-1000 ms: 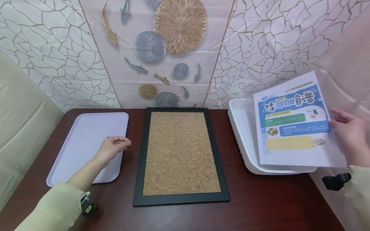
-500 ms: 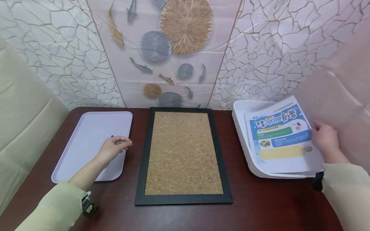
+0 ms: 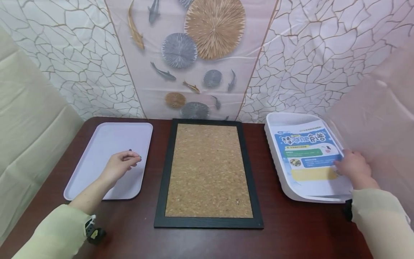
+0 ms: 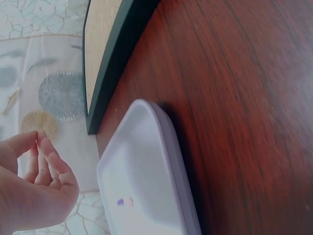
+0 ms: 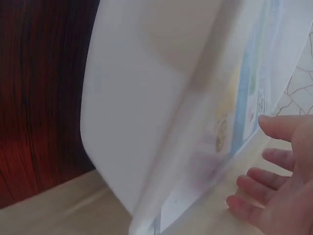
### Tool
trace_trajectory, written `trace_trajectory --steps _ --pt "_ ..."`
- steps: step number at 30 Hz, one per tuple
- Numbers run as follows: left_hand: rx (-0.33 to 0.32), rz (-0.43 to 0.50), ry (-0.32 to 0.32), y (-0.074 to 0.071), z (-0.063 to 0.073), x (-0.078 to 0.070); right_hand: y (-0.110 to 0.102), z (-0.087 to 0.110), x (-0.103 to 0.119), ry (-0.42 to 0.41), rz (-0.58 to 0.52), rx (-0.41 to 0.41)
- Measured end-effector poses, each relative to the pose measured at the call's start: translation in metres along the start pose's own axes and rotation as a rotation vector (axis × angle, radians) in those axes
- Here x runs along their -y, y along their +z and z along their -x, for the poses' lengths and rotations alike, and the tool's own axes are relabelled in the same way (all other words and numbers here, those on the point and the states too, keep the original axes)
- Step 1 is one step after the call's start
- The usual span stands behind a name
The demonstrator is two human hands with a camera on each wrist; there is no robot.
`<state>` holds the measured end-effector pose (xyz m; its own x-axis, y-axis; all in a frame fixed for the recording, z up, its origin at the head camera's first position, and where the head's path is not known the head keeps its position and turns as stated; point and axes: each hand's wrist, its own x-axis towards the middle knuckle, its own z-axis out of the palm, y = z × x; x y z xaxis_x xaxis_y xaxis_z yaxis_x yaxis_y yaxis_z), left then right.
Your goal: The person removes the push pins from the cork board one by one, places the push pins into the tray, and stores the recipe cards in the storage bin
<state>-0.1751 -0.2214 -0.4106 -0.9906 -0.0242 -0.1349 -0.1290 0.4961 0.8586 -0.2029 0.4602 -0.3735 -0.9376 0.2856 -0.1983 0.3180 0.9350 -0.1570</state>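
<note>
A printed poster [image 3: 307,147] with a blue block and large Chinese title lies in the white plastic bin [image 3: 282,181] at the right. My right hand [image 3: 354,167] is at the bin's right side, by the poster's edge. In the right wrist view its fingers are spread, the thumb close to the poster and nothing gripped. My left hand [image 3: 121,166] hovers over the right part of the pale lilac tray [image 3: 106,136]. Its thumb and forefinger tips meet, with no object visible between them. Small purple and pinkish pieces [image 4: 125,201] lie on the tray.
Between tray and bin, a cork board [image 3: 210,172] in a black frame lies on the dark red-brown table [image 3: 207,241]. Two small clear or shiny pieces sit near its lower corners. A patterned cloth [image 3: 181,82] hangs behind, with padded panels at both sides.
My right hand has lowered the poster into the bin and let go of it. The left hand has stayed almost still. The head view has shifted slightly.
</note>
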Motion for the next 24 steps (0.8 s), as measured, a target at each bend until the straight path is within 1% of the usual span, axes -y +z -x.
trace_trajectory --steps 3,5,6,9,10,13,16,19,24 --pt "-0.027 0.006 0.009 -0.007 0.003 0.007 0.001 0.003 0.008 0.013 -0.003 -0.024" --pt "-0.046 -0.005 0.011 -0.011 0.005 0.012 0.0 0.006 0.019 0.021 -0.033 -0.038" --pt "-0.055 -0.014 0.009 -0.014 0.006 0.015 0.0 0.007 0.026 0.012 -0.052 -0.05" --pt "-0.075 -0.045 0.003 -0.019 0.008 0.024 0.002 0.011 0.05 -0.049 -0.109 -0.098" --pt "-0.08 -0.054 0.003 -0.02 0.008 0.027 0.003 0.013 0.059 -0.084 -0.126 -0.117" --pt "-0.097 -0.097 0.006 -0.02 0.007 0.035 0.01 0.021 0.084 -0.19 -0.171 -0.189" --pt "-0.119 -0.148 0.012 -0.019 0.005 0.044 0.017 0.03 0.109 -0.264 -0.227 -0.226" --pt "-0.136 -0.201 0.014 -0.018 0.003 0.052 0.025 0.037 0.132 -0.309 -0.269 -0.227" --pt "-0.139 -0.257 0.016 -0.013 0.001 0.06 0.038 0.05 0.16 -0.338 -0.32 -0.176"
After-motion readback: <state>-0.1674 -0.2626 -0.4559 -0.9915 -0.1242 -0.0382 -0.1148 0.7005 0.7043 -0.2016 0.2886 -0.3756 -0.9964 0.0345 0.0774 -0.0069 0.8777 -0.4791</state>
